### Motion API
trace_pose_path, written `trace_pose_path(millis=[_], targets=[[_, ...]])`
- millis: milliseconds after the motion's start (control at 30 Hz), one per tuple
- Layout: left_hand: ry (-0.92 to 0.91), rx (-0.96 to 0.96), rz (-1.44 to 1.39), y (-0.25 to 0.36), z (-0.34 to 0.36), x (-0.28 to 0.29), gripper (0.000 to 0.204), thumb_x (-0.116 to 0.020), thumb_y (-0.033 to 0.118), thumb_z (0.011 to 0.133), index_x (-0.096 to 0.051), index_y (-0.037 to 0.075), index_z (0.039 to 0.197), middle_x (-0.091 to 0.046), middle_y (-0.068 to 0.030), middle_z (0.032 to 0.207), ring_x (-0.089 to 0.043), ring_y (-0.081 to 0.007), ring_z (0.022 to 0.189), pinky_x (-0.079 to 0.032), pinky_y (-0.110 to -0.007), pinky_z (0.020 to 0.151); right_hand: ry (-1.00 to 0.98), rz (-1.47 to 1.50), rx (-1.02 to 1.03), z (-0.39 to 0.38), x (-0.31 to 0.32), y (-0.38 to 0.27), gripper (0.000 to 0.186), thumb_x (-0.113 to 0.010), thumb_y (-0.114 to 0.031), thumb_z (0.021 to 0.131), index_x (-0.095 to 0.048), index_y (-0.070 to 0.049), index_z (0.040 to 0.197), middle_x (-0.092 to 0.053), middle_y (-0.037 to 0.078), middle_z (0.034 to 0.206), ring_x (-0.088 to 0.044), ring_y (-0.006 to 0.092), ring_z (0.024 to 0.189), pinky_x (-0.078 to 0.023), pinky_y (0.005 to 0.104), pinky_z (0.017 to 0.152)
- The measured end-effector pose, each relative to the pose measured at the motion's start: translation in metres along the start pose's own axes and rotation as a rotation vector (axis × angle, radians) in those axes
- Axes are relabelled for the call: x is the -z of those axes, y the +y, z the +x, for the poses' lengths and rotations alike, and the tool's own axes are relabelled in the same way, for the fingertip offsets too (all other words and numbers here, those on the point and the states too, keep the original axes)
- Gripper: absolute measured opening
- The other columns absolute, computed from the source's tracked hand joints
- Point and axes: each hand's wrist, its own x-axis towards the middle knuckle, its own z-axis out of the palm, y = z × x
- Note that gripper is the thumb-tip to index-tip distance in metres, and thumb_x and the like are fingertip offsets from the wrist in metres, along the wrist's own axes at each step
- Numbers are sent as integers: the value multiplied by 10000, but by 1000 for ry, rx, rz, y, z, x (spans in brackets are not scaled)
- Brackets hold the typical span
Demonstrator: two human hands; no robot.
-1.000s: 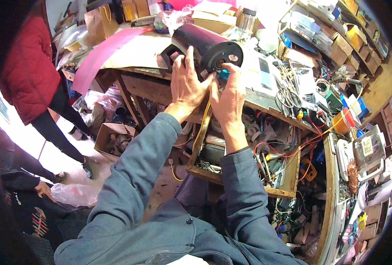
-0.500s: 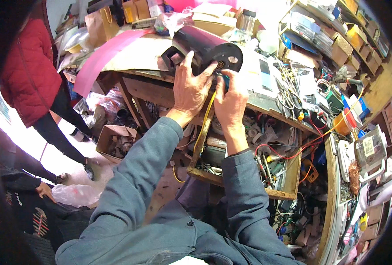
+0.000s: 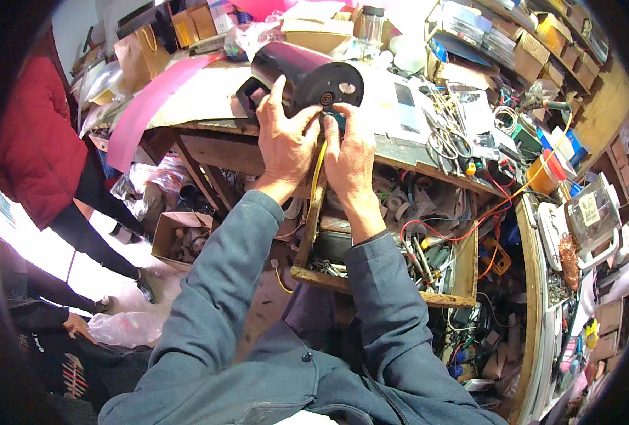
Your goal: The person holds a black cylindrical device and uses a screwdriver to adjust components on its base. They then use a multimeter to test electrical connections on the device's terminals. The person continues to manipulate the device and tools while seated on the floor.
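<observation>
A dark, shiny electric kettle (image 3: 287,64) lies tipped on its side at the bench's front edge. Its round black base (image 3: 343,86) faces me, with a ringed socket in the middle. My left hand (image 3: 286,145) grips the kettle from below, fingers up by its handle and thumb at the base. The thumb and forefinger of my right hand (image 3: 350,152) pinch a small teal thing (image 3: 340,120) against the base's lower rim; its kind is mostly hidden by the fingers. Below the hands hangs a yellow cord (image 3: 319,161).
Under the bench, an open wooden drawer (image 3: 428,299) holds tools and parts. Pliers and cables (image 3: 449,142) lie to the right, by a phone-like slab (image 3: 406,106). Someone in a red jacket (image 3: 38,149) stands at left, near a cardboard box (image 3: 160,237); another person's hand (image 3: 79,327) shows lower left.
The kettle and both hands sit a little further left and slightly higher in the picture, as the whole scene has shifted left. Both hands keep their hold at the base.
</observation>
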Motion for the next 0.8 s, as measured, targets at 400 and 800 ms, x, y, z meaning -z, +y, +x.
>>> trace_pose_path(millis=[400,800], targets=[[1,-25,70,2,3,-2,188,-856,149,830,-837,148,1017,-497,-123,1569,-487,-380,1367,-422,-478,1150,-50,40,111,3,11,1,220,-704,18,935,-681,-49,1144,-699,170,1047,-704,374,953,-554,440,847],[43,-319,18,21,14,-5,184,-849,154,821,-795,153,997,-701,-53,1241,-583,-316,1256,-375,-529,1168,361,148,-264,31,48,33,210,-737,-101,1010,-705,19,1179,-710,25,896,-605,84,737,-503,258,671]])
